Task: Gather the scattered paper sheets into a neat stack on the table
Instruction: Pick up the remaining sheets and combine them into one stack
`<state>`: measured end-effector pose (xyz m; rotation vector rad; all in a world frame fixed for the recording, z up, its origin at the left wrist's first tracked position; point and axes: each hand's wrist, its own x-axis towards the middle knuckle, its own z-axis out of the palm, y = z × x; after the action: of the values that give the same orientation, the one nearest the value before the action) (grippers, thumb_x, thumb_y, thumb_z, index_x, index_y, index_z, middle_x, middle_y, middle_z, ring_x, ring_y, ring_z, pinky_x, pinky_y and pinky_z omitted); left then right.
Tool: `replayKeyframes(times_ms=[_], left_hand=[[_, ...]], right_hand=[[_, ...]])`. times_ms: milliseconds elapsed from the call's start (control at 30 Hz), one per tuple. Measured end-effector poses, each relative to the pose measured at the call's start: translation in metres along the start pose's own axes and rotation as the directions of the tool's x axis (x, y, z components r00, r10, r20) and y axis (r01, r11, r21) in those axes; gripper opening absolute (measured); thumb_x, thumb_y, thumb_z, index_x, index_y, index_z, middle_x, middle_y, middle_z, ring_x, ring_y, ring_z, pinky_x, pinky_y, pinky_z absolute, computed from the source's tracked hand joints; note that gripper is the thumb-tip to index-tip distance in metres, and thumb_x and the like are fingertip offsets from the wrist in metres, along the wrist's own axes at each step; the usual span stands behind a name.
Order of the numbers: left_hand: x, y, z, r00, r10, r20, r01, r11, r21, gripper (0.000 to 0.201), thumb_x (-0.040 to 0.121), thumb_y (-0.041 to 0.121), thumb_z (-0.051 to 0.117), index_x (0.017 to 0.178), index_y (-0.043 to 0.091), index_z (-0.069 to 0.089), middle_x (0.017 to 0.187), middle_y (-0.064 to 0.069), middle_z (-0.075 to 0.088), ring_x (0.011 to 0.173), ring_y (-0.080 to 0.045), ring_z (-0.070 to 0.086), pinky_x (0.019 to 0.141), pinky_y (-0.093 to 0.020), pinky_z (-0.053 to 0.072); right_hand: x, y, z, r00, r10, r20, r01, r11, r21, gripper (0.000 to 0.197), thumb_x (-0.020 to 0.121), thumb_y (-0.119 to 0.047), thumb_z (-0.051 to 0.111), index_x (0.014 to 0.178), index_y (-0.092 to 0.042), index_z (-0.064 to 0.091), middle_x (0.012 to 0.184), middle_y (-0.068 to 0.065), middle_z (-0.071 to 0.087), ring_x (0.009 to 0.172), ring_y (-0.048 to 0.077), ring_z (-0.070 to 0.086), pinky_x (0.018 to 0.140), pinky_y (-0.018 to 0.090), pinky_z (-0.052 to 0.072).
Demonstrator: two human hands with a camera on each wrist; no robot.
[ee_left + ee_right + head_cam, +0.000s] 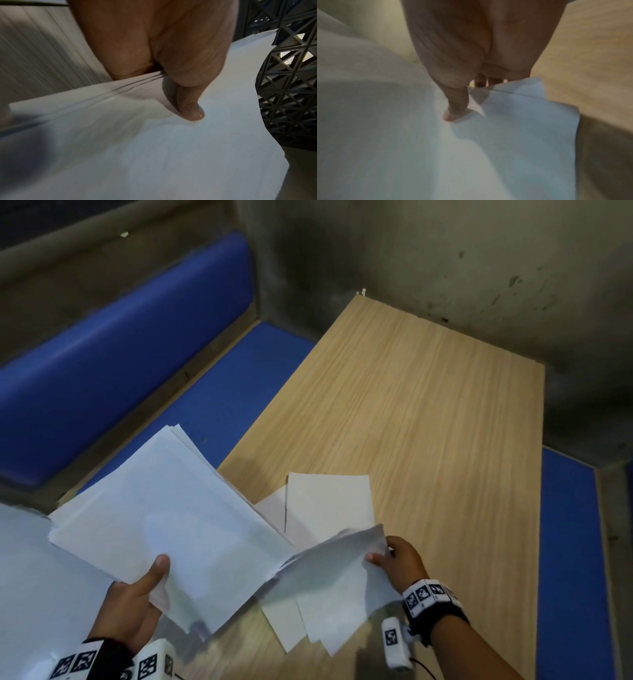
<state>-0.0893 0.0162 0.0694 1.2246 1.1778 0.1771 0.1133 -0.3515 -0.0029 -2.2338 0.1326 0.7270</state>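
Observation:
My left hand (150, 587) holds a bundle of several white sheets (164, 508) above the table's near left edge, thumb on top (190, 108) and fingers underneath; the bundle's layered edges (137, 82) show in the left wrist view. My right hand (387, 556) pinches the corner of a single white sheet (329, 570), lifted and curved, blurred. The right wrist view shows the thumb (453, 112) pressing on that sheet (488, 148) near a folded corner. Other sheets (329, 501) lie flat on the wooden table (428, 412), with more (301, 625) beneath the lifted one.
A blue padded bench (120, 344) runs along the table's left side, and blue padding (572, 559) lies to the right. A stained concrete wall (445, 251) stands behind the table. A dark lattice panel (288, 83) appears in the left wrist view.

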Motion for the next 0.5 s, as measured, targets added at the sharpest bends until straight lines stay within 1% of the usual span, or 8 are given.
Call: replayKeyframes(times_ms=[67,100,167,267,367,433,467,500], left_hand=[[0.006,-0.004,-0.005,1.000,-0.021,-0.018,0.020,1.000,-0.018,0.041,0.089,0.032,0.067,0.100,-0.007,0.066,0.101,-0.013,0.068,0.080,-0.026,0.062,0.077,-0.034,0.049],[0.009,-0.007,-0.009,0.998,-0.031,-0.050,0.030,0.999,-0.018,0.042,0.088,0.032,0.068,0.102,-0.008,0.067,0.108,-0.015,0.069,0.088,-0.029,0.064,0.087,-0.040,0.049],[0.015,-0.014,-0.017,0.995,-0.040,-0.091,0.040,0.999,0.003,0.049,0.086,0.035,0.071,0.110,-0.008,0.067,0.115,-0.018,0.070,0.100,-0.034,0.065,0.098,-0.045,0.046],[0.016,-0.016,-0.021,0.996,-0.020,-0.088,0.022,1.000,0.022,0.066,0.077,0.046,0.076,0.115,-0.007,0.066,0.116,-0.017,0.070,0.101,-0.034,0.065,0.098,-0.048,0.047],[0.015,-0.016,-0.023,0.996,-0.011,-0.086,0.015,0.999,0.039,0.054,0.090,0.033,0.069,0.121,-0.011,0.062,0.117,-0.019,0.066,0.102,-0.035,0.061,0.093,-0.041,0.045],[0.016,-0.018,-0.025,0.996,-0.025,-0.081,0.028,0.999,0.038,0.051,0.091,0.031,0.068,0.122,-0.010,0.062,0.121,-0.023,0.067,0.106,-0.038,0.062,0.100,-0.048,0.045],[0.016,-0.018,-0.025,0.996,-0.025,-0.085,0.029,0.999,0.046,0.052,0.090,0.032,0.069,0.121,-0.009,0.063,0.122,-0.024,0.067,0.105,-0.038,0.063,0.102,-0.053,0.044],[0.019,-0.022,-0.028,0.995,-0.022,-0.099,0.028,0.998,0.056,0.052,0.089,0.033,0.070,0.121,-0.008,0.063,0.120,-0.024,0.068,0.101,-0.037,0.063,0.103,-0.056,0.043]], right_hand=[[0.008,-0.007,0.018,0.995,-0.003,-0.105,-0.007,0.995,-0.096,0.032,0.074,-0.022,0.082,0.068,-0.013,0.052,0.073,-0.001,0.053,0.063,0.015,0.049,0.055,0.023,0.041],[0.011,-0.008,0.026,0.988,0.013,-0.153,-0.034,0.990,-0.137,0.035,0.071,-0.026,0.084,0.071,-0.011,0.053,0.083,0.004,0.055,0.069,0.020,0.053,0.058,0.024,0.044],[0.013,-0.011,0.041,0.978,0.065,-0.196,-0.107,0.971,-0.212,0.039,0.068,-0.033,0.086,0.085,-0.010,0.059,0.103,0.007,0.054,0.090,0.028,0.059,0.072,0.031,0.052],[0.012,-0.009,0.056,0.967,0.102,-0.231,-0.151,0.967,-0.205,0.046,0.069,-0.021,0.086,0.100,-0.015,0.052,0.111,0.007,0.060,0.099,0.031,0.064,0.083,0.040,0.055],[0.015,0.000,0.061,0.957,0.184,-0.224,-0.211,0.972,-0.104,0.057,0.075,-0.011,0.079,0.119,-0.018,0.044,0.111,0.008,0.069,0.097,0.031,0.067,0.087,0.041,0.054],[0.016,0.003,0.059,0.958,0.192,-0.212,-0.197,0.980,-0.003,0.034,0.079,-0.009,0.073,0.107,-0.016,0.057,0.099,0.010,0.072,0.088,0.031,0.068,0.083,0.041,0.057],[0.015,0.003,0.057,0.961,0.172,-0.215,-0.161,0.985,0.067,0.019,0.082,-0.007,0.070,0.097,-0.013,0.062,0.094,0.010,0.072,0.087,0.031,0.068,0.082,0.038,0.056],[0.013,0.001,0.054,0.965,0.148,-0.217,-0.121,0.984,0.133,0.011,0.085,-0.005,0.067,0.095,-0.010,0.066,0.092,0.008,0.071,0.089,0.030,0.067,0.083,0.035,0.053]])
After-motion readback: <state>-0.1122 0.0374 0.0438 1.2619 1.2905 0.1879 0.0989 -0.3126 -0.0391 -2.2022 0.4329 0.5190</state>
